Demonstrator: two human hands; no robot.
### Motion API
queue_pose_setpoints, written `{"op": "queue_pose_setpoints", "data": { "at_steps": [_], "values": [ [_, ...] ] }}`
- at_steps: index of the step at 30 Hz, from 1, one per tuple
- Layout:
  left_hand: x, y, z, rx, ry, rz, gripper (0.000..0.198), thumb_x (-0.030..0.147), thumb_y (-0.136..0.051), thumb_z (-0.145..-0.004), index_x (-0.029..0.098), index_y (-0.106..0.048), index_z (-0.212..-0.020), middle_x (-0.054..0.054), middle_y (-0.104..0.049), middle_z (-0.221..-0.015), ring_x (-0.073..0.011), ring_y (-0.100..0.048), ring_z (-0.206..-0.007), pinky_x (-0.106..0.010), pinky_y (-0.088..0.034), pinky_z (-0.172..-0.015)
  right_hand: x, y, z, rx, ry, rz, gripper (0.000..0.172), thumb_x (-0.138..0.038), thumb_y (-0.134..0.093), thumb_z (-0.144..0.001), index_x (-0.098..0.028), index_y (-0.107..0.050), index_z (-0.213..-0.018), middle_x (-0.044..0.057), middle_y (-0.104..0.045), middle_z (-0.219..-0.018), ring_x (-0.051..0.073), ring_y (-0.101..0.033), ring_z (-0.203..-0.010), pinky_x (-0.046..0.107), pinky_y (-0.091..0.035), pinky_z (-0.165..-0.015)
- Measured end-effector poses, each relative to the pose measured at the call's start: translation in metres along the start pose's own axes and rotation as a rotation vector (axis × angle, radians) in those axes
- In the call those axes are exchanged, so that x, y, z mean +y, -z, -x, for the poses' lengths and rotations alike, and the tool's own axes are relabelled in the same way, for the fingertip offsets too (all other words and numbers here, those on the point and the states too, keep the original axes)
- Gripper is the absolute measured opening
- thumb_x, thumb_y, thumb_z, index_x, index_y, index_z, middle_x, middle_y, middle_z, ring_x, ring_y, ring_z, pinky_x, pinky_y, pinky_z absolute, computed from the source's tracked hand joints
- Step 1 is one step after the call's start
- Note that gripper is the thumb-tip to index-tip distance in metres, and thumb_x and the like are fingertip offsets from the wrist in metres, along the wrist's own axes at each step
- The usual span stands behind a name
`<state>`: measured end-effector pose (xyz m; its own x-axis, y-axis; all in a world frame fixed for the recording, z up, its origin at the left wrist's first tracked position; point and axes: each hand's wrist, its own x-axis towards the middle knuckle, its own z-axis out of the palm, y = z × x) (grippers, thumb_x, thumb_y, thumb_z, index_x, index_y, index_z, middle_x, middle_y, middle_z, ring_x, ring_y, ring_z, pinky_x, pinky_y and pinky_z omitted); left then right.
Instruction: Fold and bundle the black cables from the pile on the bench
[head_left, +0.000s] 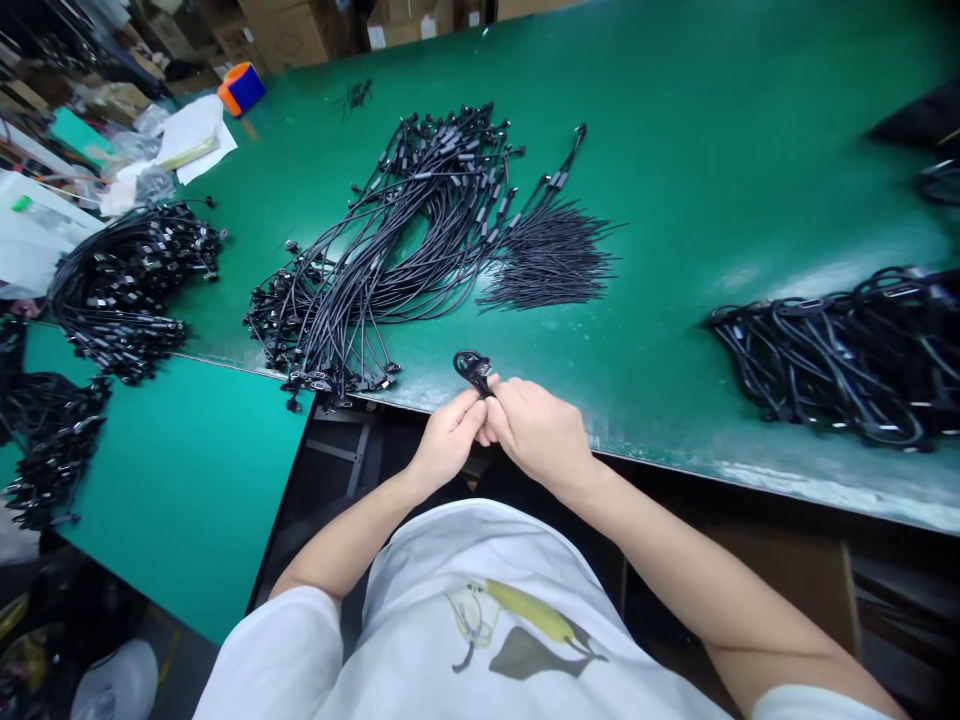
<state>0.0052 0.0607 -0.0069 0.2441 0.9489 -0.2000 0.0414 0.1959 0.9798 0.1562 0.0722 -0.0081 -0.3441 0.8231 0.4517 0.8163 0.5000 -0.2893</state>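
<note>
A coiled black cable [472,367] is held between my two hands, just above the table's front edge. My left hand [448,437] pinches it from the left, its fingers closed. From the right, my right hand [538,428] grips the same cable, with thumb and fingers pressed together beside the left fingertips. The lower part of the cable is hidden inside my fingers. Ahead of my hands lies a fan of thin black ties [555,258]. To its left a large pile of loose black cables [405,240] with connector ends spreads across the table.
Bundled cables [840,360] lie in a row at the right on the green table [675,150]. More cable piles [139,280] are at the left, near papers [196,138] and an orange and blue tape roll [241,90]. Cardboard boxes [292,32] stand beyond the far edge.
</note>
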Motion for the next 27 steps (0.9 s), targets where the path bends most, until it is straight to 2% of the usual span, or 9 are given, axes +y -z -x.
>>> {"op": "queue_pose_setpoints", "data": {
  "at_steps": [5,7,9,12,14,18,21,24,27],
  "values": [
    [-0.005,0.005,-0.001,-0.137,-0.058,-0.064,0.039,0.034,-0.046,-0.096,0.010,-0.058,-0.125,0.000,-0.056,-0.071,-0.0109,-0.051,-0.066,-0.025,-0.044,-0.068,0.004,-0.012,0.008,-0.176,-0.072,-0.527,0.042,-0.029,-0.025,-0.104,-0.020,-0.049,-0.070,0.005,-0.060,-0.074,0.017,-0.054,-0.076,0.030,-0.039,-0.079],
    [-0.006,0.006,-0.004,-0.190,-0.055,-0.080,0.045,0.032,-0.048,-0.096,0.011,-0.051,-0.136,0.000,-0.055,-0.074,-0.0110,-0.051,-0.067,-0.025,-0.043,-0.068,0.003,-0.019,0.011,-0.156,-0.169,-0.614,0.038,-0.033,-0.025,-0.104,-0.020,-0.050,-0.079,0.006,-0.063,-0.080,0.017,-0.056,-0.079,0.030,-0.041,-0.079],
    [-0.006,0.004,-0.008,-0.236,-0.018,-0.093,0.049,0.033,-0.047,-0.096,0.013,-0.047,-0.141,0.001,-0.054,-0.075,-0.0109,-0.050,-0.067,-0.026,-0.043,-0.068,0.004,-0.023,0.014,-0.184,-0.296,-0.626,0.034,-0.037,-0.025,-0.104,-0.019,-0.051,-0.092,0.005,-0.063,-0.079,0.017,-0.058,-0.074,0.028,-0.042,-0.071],
    [-0.001,0.003,-0.012,-0.247,0.027,-0.148,0.052,0.037,-0.045,-0.098,0.015,-0.043,-0.145,0.001,-0.056,-0.075,-0.0112,-0.050,-0.067,-0.027,-0.044,-0.071,0.026,-0.019,0.019,-0.241,-0.422,-0.487,0.033,-0.039,-0.027,-0.104,-0.018,-0.053,-0.100,0.002,-0.062,-0.070,0.015,-0.057,-0.063,0.025,-0.039,-0.063],
    [0.002,0.012,-0.014,-0.206,0.019,-0.230,0.051,0.038,-0.047,-0.097,0.015,-0.047,-0.142,0.000,-0.058,-0.079,-0.0119,-0.052,-0.072,-0.027,-0.045,-0.076,0.060,-0.004,0.026,-0.172,-0.497,-0.286,0.037,-0.042,-0.029,-0.103,-0.017,-0.056,-0.101,0.007,-0.065,-0.078,0.017,-0.060,-0.070,0.026,-0.040,-0.066],
    [0.003,0.050,-0.022,0.009,0.023,-0.370,0.044,0.042,-0.052,-0.094,0.018,-0.060,-0.130,0.001,-0.059,-0.079,-0.0119,-0.053,-0.074,-0.026,-0.045,-0.079,0.151,0.054,0.049,0.104,-0.690,0.229,0.045,-0.042,-0.027,-0.103,-0.012,-0.060,-0.111,0.016,-0.065,-0.099,0.024,-0.060,-0.089,0.032,-0.043,-0.078],
    [0.003,0.075,-0.027,0.140,0.003,-0.434,0.043,0.044,-0.055,-0.091,0.020,-0.063,-0.126,0.002,-0.059,-0.080,-0.0123,-0.054,-0.074,-0.026,-0.045,-0.079,0.201,0.089,0.063,0.138,-0.771,0.496,0.044,-0.037,-0.029,-0.101,-0.012,-0.062,-0.116,0.020,-0.061,-0.112,0.028,-0.055,-0.098,0.038,-0.043,-0.082],
    [0.007,0.089,-0.026,0.191,0.007,-0.520,0.044,0.047,-0.055,-0.090,0.021,-0.064,-0.125,0.001,-0.061,-0.080,-0.0132,-0.055,-0.073,-0.027,-0.046,-0.078,0.218,0.099,0.067,0.024,-0.803,0.593,0.043,-0.033,-0.036,-0.098,-0.011,-0.060,-0.126,0.023,-0.056,-0.120,0.032,-0.050,-0.105,0.044,-0.041,-0.086],
    [0.016,0.099,-0.022,0.260,0.006,-0.648,0.045,0.047,-0.052,-0.091,0.021,-0.064,-0.126,-0.001,-0.065,-0.084,-0.0154,-0.060,-0.077,-0.028,-0.049,-0.079,0.210,0.091,0.059,-0.051,-0.714,0.548,0.048,-0.033,-0.045,-0.094,-0.009,-0.052,-0.136,0.024,-0.054,-0.120,0.033,-0.050,-0.108,0.047,-0.040,-0.087]
  ]
}}
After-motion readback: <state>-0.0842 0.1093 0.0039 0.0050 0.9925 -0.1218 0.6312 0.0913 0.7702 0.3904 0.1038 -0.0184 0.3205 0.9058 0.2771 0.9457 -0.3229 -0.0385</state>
